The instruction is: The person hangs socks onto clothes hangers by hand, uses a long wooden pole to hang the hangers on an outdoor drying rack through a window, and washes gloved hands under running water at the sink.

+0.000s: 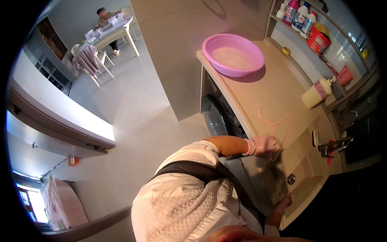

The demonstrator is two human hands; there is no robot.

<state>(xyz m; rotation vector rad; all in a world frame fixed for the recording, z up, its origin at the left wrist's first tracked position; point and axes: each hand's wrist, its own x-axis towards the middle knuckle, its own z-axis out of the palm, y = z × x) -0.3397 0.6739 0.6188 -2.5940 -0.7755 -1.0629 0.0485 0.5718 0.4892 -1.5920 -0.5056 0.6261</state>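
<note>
My left hand (264,145) is closed around a thin pink clothes hanger (272,124), a band around its wrist. The hanger's hook end lies toward the countertop, and its lower loop reaches past my fingers over the washboard part of the sink (308,177). Lower down, my right hand (286,201) is over the sink basin, below the drain (291,179). Shadow and its small size hide how its fingers are set, and I see nothing clearly in it.
A pink basin (234,55) stands on the counter (278,88) above a washing machine (213,115). Beside the faucet (336,147) is a pump bottle (318,93). Cleaning bottles (299,18) line a shelf. Farther off, a person sits at a white table (111,30).
</note>
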